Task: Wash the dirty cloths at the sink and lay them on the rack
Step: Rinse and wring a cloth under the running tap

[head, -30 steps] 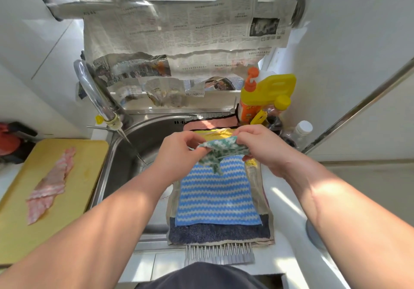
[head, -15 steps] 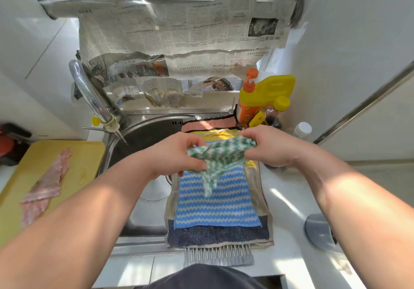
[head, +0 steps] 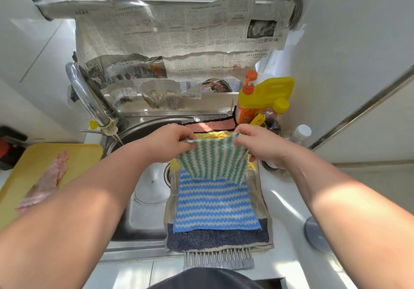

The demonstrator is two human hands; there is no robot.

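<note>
Each grip is clamped on a top corner of the green zigzag cloth (head: pixel 212 161): the left hand (head: pixel 170 143) pinches the left corner and the right hand (head: pixel 257 145) the right, holding it spread out above the right half of the sink (head: pixel 145 201). Below it, across that same half of the sink, a blue striped cloth (head: pixel 215 206) lies on a dark blue towel (head: pixel 215 240) on the rack (head: pixel 218 262). An orange pump bottle (head: pixel 246 107) stands at the sink's far right corner, and a yellow cutting board (head: pixel 26 165) lies left of the sink
</note>
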